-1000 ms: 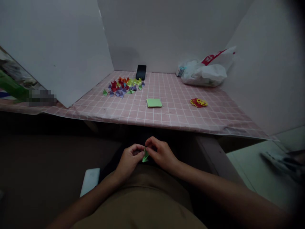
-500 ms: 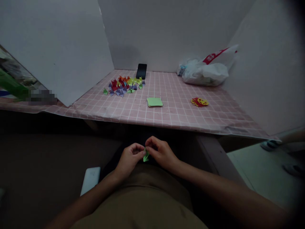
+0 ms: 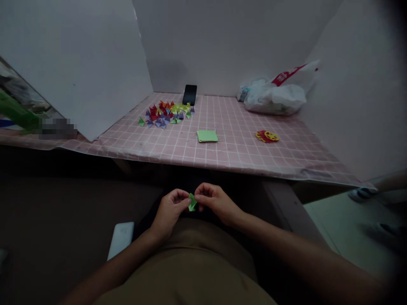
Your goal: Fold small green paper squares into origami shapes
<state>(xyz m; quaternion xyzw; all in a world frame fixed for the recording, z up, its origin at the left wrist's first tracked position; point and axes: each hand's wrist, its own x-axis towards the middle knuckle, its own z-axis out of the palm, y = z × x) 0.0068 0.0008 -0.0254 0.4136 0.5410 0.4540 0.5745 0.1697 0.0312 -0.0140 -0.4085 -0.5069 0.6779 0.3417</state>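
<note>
Over my lap, in front of the table edge, a small folded green paper [image 3: 192,203] is held between both hands. My left hand [image 3: 170,210] pinches its left side between thumb and fingers. From the other side, my right hand [image 3: 216,202] pinches its right edge. A stack of green paper squares [image 3: 207,136] lies on the table beyond my hands, with a yellow edge showing beneath. Behind it to the left stands a cluster of folded paper cranes [image 3: 163,115] in red, orange, yellow, purple and green.
A pink checked cloth [image 3: 235,152] covers the table, with white panels around it. A black phone [image 3: 190,95] leans at the back. Red and yellow cut-out pieces [image 3: 267,136] and a white plastic bag [image 3: 275,99] are on the right. A white power-bank-like block [image 3: 121,240] lies left of my lap.
The folded green paper has risen slightly and turned, showing more of its face between my fingers. Both hands stay pinched on it. A blurred foot on the right has shifted.
</note>
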